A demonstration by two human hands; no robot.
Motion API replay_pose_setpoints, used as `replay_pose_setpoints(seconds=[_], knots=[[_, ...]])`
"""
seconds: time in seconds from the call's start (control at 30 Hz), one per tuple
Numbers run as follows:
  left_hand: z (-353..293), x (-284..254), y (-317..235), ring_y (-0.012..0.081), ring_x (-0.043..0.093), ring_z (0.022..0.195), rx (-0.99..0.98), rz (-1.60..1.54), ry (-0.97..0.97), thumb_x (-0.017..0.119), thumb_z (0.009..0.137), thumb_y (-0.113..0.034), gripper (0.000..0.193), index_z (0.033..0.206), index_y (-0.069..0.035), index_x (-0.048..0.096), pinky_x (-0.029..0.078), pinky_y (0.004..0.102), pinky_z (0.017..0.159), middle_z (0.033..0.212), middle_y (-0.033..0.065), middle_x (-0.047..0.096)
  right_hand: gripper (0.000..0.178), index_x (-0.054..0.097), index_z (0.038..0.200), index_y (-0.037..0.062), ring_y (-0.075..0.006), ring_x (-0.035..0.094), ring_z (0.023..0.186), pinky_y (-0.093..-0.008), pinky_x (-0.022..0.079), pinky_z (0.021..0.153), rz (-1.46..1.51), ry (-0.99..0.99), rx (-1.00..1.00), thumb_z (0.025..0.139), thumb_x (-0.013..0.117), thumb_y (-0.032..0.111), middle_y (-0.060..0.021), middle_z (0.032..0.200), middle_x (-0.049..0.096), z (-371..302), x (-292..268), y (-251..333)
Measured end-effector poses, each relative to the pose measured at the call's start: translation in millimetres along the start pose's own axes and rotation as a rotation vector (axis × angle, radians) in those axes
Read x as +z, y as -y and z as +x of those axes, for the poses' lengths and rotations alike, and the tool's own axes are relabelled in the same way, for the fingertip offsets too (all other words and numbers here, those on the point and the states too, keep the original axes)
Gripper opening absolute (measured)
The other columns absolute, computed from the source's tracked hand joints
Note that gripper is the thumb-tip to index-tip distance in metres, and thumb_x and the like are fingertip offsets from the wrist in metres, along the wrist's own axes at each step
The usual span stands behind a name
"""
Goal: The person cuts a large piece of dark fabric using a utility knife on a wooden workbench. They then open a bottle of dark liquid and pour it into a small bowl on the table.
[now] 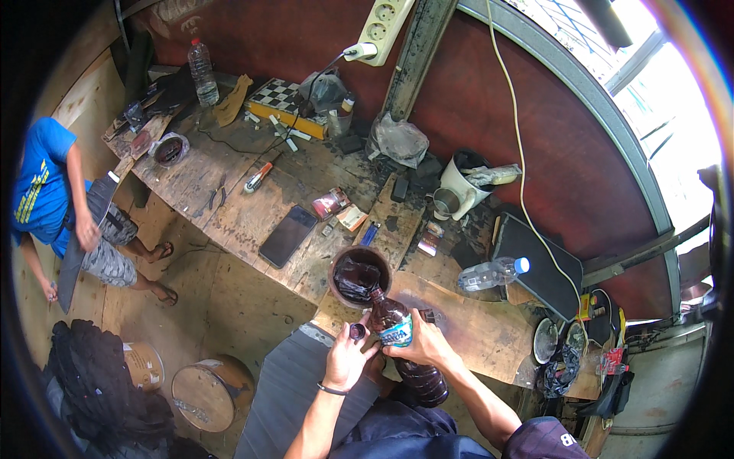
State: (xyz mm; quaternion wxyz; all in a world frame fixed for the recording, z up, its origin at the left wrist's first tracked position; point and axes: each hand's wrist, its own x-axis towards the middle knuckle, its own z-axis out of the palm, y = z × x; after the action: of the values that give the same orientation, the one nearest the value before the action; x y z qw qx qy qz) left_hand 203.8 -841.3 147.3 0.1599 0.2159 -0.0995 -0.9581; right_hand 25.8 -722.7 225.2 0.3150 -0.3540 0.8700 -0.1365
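Observation:
My right hand grips a large plastic bottle that holds dark liquid and wears a blue-and-white label. Tilted, the bottle has its neck over the rim of a round brown bowl. Something dark and glossy lies inside the bowl; whether liquid is flowing cannot be made out. Close beside the bottle, my left hand is closed on a small dark bottle cap, its fingers near the label. A blue-handled tool lies just beyond the bowl.
On the wooden bench lie a black smartphone, pliers, a utility knife and a clear bottle. A white pitcher stands farther back. At left, a person in a blue shirt holds a dark sheet.

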Motion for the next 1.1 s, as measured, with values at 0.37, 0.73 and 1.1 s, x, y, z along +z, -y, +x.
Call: replay_pose_setpoints(seconds=[0.37, 0.73, 1.1], knots=[[1, -3, 2, 0.0245, 0.030, 0.153, -0.010, -0.006, -0.016, 0.048, 0.112, -0.051, 0.054, 0.147, -0.009, 0.049, 0.018, 0.0626, 0.129, 0.174, 0.0072, 0.032, 0.120, 0.042, 0.146, -0.0115, -0.0513, 0.069, 0.113, -0.0525, 0.058, 0.098, -0.029, 0.003, 0.028, 0.063, 0.088, 0.062, -0.0387, 0.126, 0.064, 0, 3, -3], [1, -2, 0, 0.0229, 0.031, 0.151, -0.008, -0.011, -0.007, 0.047, 0.112, -0.052, 0.052, 0.143, -0.010, 0.053, 0.016, 0.0641, 0.129, 0.173, 0.0067, 0.034, 0.119, 0.042, 0.145, -0.0120, -0.0518, 0.069, 0.112, -0.0531, 0.058, 0.097, -0.013, 0.003, 0.015, 0.064, 0.088, 0.063, -0.0386, 0.123, 0.066, 0, 4, -2], [1, 3, -13, 0.0262, 0.033, 0.154, 0.066, 0.022, 0.087, 0.044, 0.114, -0.050, 0.050, 0.140, -0.008, 0.056, 0.017, 0.0627, 0.128, 0.171, 0.0105, 0.038, 0.107, 0.044, 0.145, -0.0026, -0.0496, 0.071, 0.110, -0.0529, 0.058, 0.095, 0.199, -0.136, -0.079, 0.066, 0.091, 0.051, -0.0337, 0.118, 0.070, -6, 8, 7]])
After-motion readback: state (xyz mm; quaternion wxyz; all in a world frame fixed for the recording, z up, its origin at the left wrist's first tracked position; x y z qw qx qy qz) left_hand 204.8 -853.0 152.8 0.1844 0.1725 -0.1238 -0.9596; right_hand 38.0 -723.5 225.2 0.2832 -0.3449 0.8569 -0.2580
